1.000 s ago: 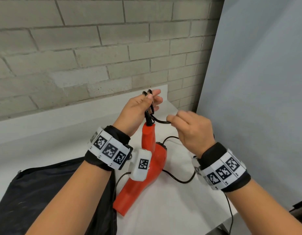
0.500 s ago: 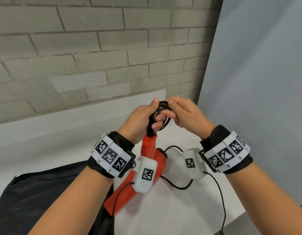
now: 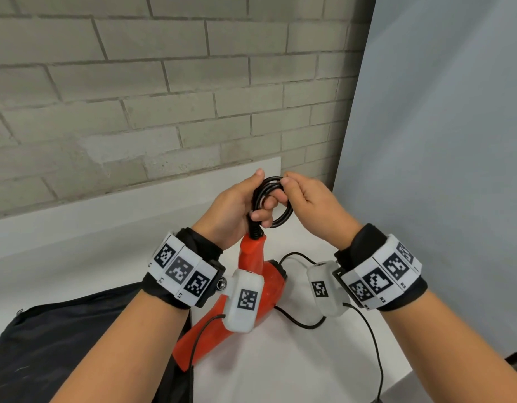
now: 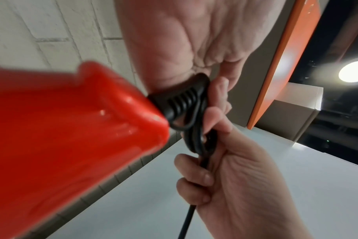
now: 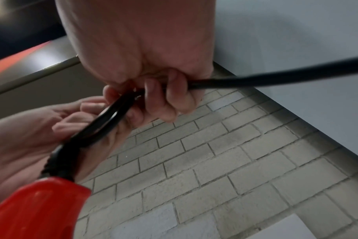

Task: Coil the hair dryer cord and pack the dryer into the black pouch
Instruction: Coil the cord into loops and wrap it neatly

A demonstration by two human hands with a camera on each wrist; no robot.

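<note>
The red hair dryer (image 3: pixel 251 274) stands tilted on the white table (image 3: pixel 295 359), handle up. Its black cord (image 3: pixel 276 203) is wound in small loops above the handle end. My left hand (image 3: pixel 239 205) holds the loops at the strain relief (image 4: pixel 182 103), fingers threaded through the coil. My right hand (image 3: pixel 312 199) pinches the cord at the top of the coil; its fingers (image 5: pixel 165 97) curl round the strand. Loose cord (image 3: pixel 298 321) trails over the table. The black pouch (image 3: pixel 62 344) lies at the lower left, beside the dryer's barrel.
A grey brick wall (image 3: pixel 164 97) rises behind the table. A pale blue panel (image 3: pixel 440 141) closes off the right side. The table's right edge (image 3: pixel 396 385) is close to my right forearm, and thin sensor cables (image 3: pixel 373 344) hang from the wrist units.
My right hand carried the cord up from the right and laid another loop onto the coil in my left hand. Both hands now meet above the dryer handle.
</note>
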